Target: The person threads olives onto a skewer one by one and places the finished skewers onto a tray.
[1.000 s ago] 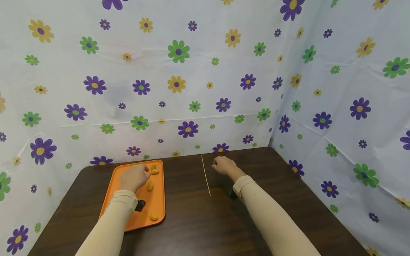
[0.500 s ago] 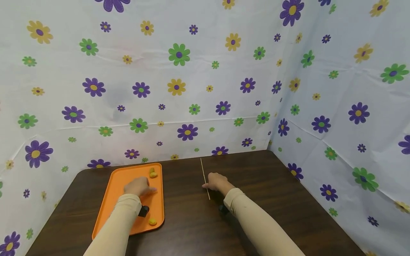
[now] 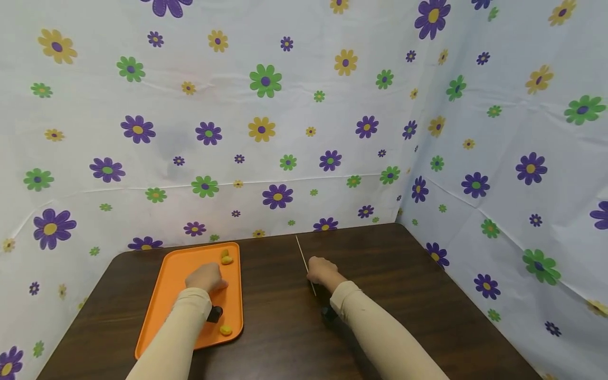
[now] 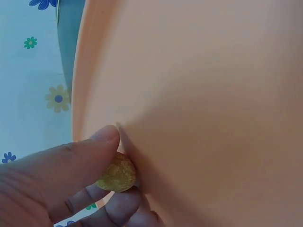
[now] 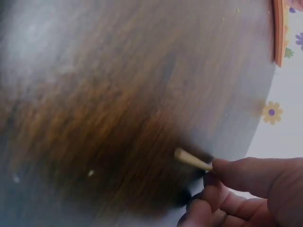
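Over the orange tray [image 3: 180, 258], my left hand [image 3: 205, 277] pinches a small yellow-green rounded food piece [image 4: 120, 176] between thumb and fingers; the left wrist view shows it, while in the head view the hand hides it. A thin wooden skewer [image 3: 300, 248] is held near its middle by my right hand [image 3: 324, 272], over the dark table to the right of the tray. In the right wrist view one blunt end of the skewer [image 5: 191, 160] sticks out past the thumb and fingertips.
Two yellow pieces [image 3: 227, 259] lie together at the tray's far right corner, and another yellow piece [image 3: 225, 330] sits at its near right. The dark wooden table [image 3: 275, 327] ends at a flower-patterned cloth [image 3: 228, 105] behind and on the right.
My left hand has lowered to the tray and pinched a piece there. The right hand has come left and down to the skewer and now grips it; the skewer has shifted slightly.
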Demonstrator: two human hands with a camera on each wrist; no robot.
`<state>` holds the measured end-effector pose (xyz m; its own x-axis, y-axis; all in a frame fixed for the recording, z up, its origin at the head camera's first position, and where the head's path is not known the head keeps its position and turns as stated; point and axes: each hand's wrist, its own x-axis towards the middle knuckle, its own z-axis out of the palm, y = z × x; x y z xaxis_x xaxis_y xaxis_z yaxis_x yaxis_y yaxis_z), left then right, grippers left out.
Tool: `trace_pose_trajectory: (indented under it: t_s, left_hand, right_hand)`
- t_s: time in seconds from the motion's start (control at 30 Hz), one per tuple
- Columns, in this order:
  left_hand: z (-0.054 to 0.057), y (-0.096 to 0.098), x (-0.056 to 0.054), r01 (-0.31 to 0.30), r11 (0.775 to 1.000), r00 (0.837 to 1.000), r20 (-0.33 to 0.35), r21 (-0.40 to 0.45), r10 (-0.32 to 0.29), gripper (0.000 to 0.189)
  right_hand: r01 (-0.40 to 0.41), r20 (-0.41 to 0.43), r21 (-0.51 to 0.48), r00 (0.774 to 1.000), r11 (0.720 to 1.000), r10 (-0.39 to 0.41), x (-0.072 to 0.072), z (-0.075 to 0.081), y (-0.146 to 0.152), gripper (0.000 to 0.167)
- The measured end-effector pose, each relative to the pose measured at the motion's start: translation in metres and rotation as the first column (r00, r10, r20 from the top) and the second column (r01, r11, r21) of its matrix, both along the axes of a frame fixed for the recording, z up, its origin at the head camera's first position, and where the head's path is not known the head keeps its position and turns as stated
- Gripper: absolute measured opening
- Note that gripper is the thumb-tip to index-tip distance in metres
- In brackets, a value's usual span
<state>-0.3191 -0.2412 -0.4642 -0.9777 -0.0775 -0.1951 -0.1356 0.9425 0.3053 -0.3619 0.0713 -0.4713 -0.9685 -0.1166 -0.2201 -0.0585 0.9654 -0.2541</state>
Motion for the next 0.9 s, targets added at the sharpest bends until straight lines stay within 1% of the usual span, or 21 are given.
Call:
trace_pose_trajectory:
  t_s: [0.07,0.13,0.23,0.3,0.37,0.43,0.5,0.57,0.63,0.67,0.73,0.8,0.9]
  left_hand:
    - [0.001,-0.002,0.001,0.01,1.0,1.0,-0.016,0.007,-0.01,0.025]
    - [0.002,-0.004,0.003,0.021,1.0,0.999,-0.045,0.021,-0.02,0.022]
    - [0.004,-0.007,0.004,0.036,0.998,0.994,-0.105,0.043,-0.032,0.012]
    - [0.004,-0.009,0.004,0.044,0.997,0.991,-0.132,0.067,-0.035,0.008]
    - [0.004,-0.011,0.003,0.054,0.995,0.989,-0.142,0.088,-0.041,0.006]
    - [0.003,-0.012,0.002,0.066,0.99,0.988,-0.148,0.121,-0.048,0.011]
    - [0.002,-0.012,0.0,0.099,0.983,0.982,-0.172,0.153,-0.072,0.016]
    - [0.001,-0.011,-0.003,0.135,0.97,0.974,-0.208,0.202,-0.092,0.017]
    - [0.001,-0.009,-0.006,0.178,0.954,0.961,-0.253,0.241,-0.116,0.016]
    - [0.001,-0.007,-0.007,0.199,0.946,0.953,-0.274,0.254,-0.126,0.015]
    - [0.002,-0.005,-0.009,0.22,0.934,0.944,-0.303,0.28,-0.132,0.015]
    - [0.003,-0.003,-0.01,0.246,0.927,0.933,-0.329,0.283,-0.147,0.015]
    - [0.005,-0.002,-0.011,0.258,0.922,0.927,-0.344,0.29,-0.151,0.015]
  right_hand:
    - [0.009,0.003,0.007,1.0,1.0,-0.009,-0.002,-0.001,0.001,0.018]
    - [0.019,-0.002,0.01,1.0,1.0,-0.019,-0.004,-0.002,0.003,0.018]
    - [0.019,-0.013,-0.021,1.0,1.0,-0.019,-0.007,-0.002,0.01,0.018]
    - [0.008,-0.034,-0.074,0.999,0.997,-0.011,-0.008,-0.002,0.015,0.02]
    - [-0.02,-0.056,-0.137,0.998,0.99,0.012,-0.01,-0.003,0.022,0.023]
    - [-0.06,-0.087,-0.203,0.995,0.977,0.043,-0.012,-0.006,0.029,0.024]
    - [-0.107,-0.124,-0.259,0.989,0.96,0.076,-0.012,-0.007,0.037,0.02]
    - [-0.152,-0.166,-0.302,0.981,0.941,0.105,-0.011,-0.008,0.045,0.013]
    - [-0.186,-0.201,-0.337,0.972,0.923,0.123,-0.011,-0.007,0.052,0.006]
    - [-0.205,-0.224,-0.349,0.966,0.914,0.132,-0.011,-0.006,0.054,0.003]
    - [-0.239,-0.265,-0.364,0.953,0.9,0.145,-0.012,-0.005,0.059,0.003]
    - [-0.269,-0.319,-0.355,0.935,0.895,0.154,-0.013,-0.003,0.061,0.003]
    - [-0.286,-0.397,-0.331,0.907,0.899,0.142,-0.014,0.001,0.063,0.003]
